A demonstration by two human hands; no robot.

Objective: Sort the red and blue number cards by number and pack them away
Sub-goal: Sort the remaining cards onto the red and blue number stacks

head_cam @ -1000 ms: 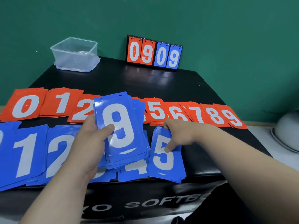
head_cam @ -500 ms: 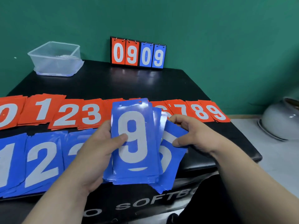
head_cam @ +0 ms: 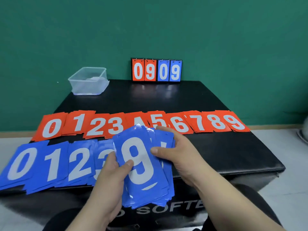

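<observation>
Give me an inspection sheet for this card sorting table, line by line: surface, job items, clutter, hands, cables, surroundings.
Surface: black glossy table, white lettering on its front face.
Job's things: red cards in a row, 0 to 9; blue piles 0 to 3 in front of them; blue stack, 9 on top, held over the near edge; clear box at the far left corner.
Clutter: scoreboard reading 0909 at the far edge.
Hands: left hand grips the blue stack, thumb on the 9; right hand holds its fanned right side.
Cables: nothing seen.
Surroundings: green wall; pale floor; pale object cut off at the right.
</observation>
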